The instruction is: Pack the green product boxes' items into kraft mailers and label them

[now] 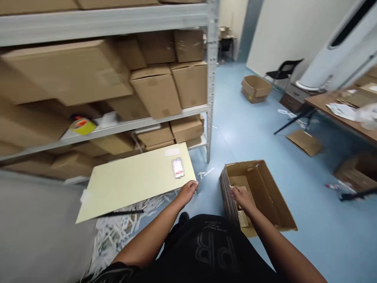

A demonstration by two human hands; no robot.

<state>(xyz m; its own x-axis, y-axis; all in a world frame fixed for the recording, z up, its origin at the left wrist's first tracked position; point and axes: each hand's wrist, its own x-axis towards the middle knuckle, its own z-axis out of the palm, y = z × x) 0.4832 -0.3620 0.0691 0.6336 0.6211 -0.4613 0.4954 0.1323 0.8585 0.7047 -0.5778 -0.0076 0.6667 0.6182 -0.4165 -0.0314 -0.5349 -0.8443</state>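
Note:
My left hand (pixel 187 192) is closed beside the near right corner of a pale yellow tabletop (pixel 129 173). Whether anything small sits in its fingers is hidden. On that top lie a pixelated rectangular item (pixel 178 168) and a white label-like piece (pixel 172 152). Over the left side of an open cardboard box (pixel 273 196) is my right hand (pixel 243 199), fingers curled together near the inner wall. What they hold, if anything, does not show. Inside the box, a smaller brown carton (pixel 243 218) lies below my right hand.
Metal shelving (pixel 210 86) full of cardboard cartons (pixel 157 92) stands left, with a yellow tape roll (pixel 83 125) on it. Paper strips (pixel 118 232) litter the floor under the tabletop. Rightward are another open box (pixel 256 89), a black chair (pixel 284 70) and a wooden desk (pixel 330 103).

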